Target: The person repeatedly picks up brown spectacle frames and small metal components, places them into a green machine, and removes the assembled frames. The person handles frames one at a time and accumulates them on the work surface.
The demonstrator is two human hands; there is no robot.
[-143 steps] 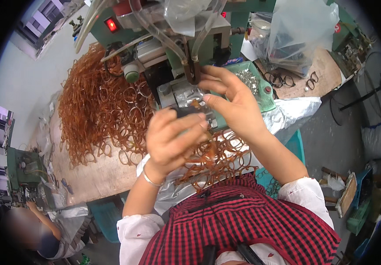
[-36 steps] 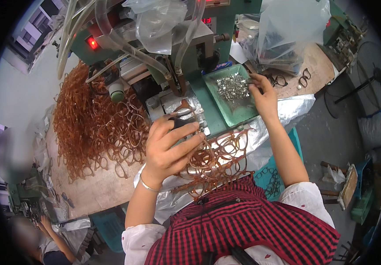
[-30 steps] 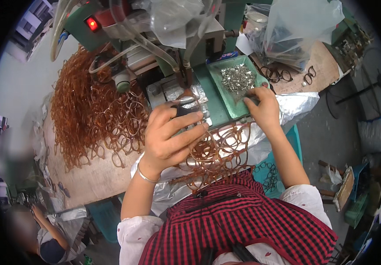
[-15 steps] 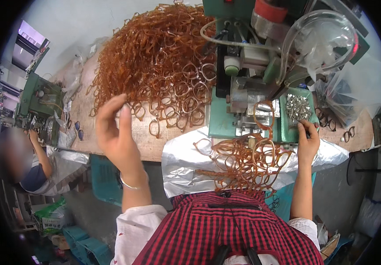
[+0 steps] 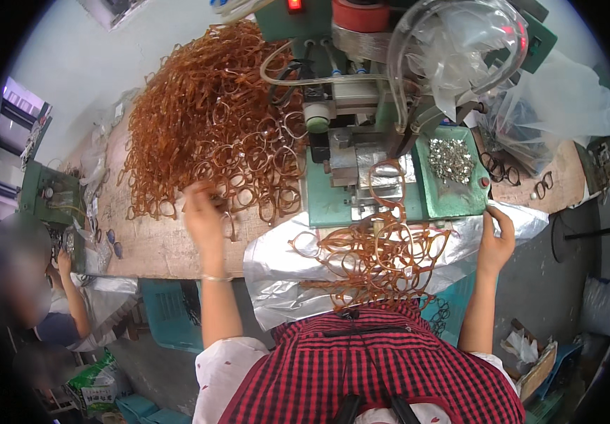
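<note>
Left hand (image 5: pixel 204 214) pinching an amber frame (image 5: pixel 228 225) off the pile (image 5: pixel 206 120); right hand (image 5: pixel 496 239) curled, empty (at the green tray (image 5: pixel 453 194) edge).

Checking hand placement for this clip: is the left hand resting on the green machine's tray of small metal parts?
No. The left hand reaches into the pile of amber eyeglass frames on the wooden bench, well left of the tray of metal parts.

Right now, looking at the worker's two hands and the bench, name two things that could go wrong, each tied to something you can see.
1. The left hand reaches into the tangled heap of amber spectacle frames; pulling one could drag others off the bench.
2. The pile of frames on the foil sheet overhangs the lap and may slide down.
</note>
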